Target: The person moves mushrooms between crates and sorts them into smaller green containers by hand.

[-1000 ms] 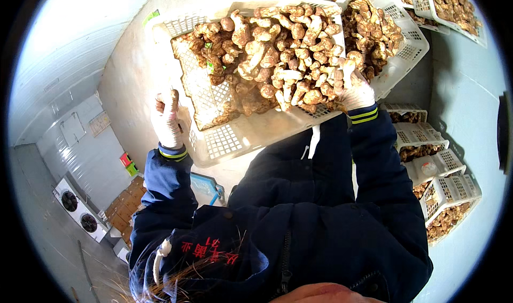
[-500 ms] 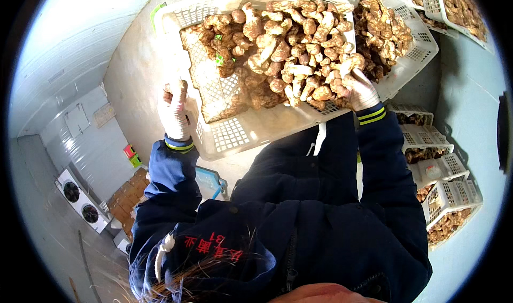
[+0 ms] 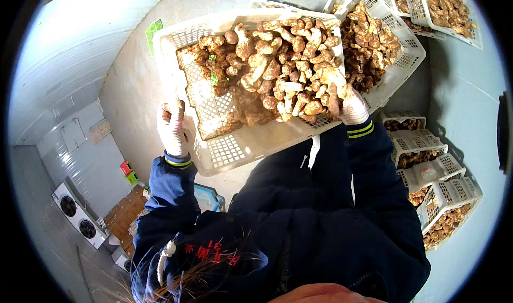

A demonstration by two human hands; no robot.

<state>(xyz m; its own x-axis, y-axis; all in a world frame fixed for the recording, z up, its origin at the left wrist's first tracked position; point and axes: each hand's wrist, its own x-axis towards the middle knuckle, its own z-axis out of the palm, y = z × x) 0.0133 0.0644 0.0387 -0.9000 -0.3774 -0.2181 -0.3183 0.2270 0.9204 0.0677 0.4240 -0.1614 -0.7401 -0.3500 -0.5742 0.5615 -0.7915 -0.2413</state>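
A white plastic crate (image 3: 243, 152) lies tilted before me, with many brown, soil-covered mushrooms (image 3: 291, 54) heaped toward its right side. Its left part shows bare mesh and brown dirt. My right hand (image 3: 354, 108), in a pale knitted glove, reaches over the right end of the crate, its fingers closed round a mushroom among the heap; the fingertips blend with the mushrooms. Just outside the crate's left wall is my left hand (image 3: 172, 132), gloved too, with brown-stained fingers curled together. What they hold, if anything, cannot be made out.
Another white crate of mushrooms (image 3: 405, 46) stands against the right end, with more filled crates (image 3: 446, 12) behind. Stacked crates (image 3: 449, 196) line the right wall. A green mesh piece (image 3: 153, 36) lies at the far left. On the left are a fan unit (image 3: 77, 212) and a blue-rimmed container (image 3: 208, 197).
The whole view has shifted a little, so the crate appears lower. My right hand has moved slightly toward me along the crate's right end. My left hand stays beside the left wall.
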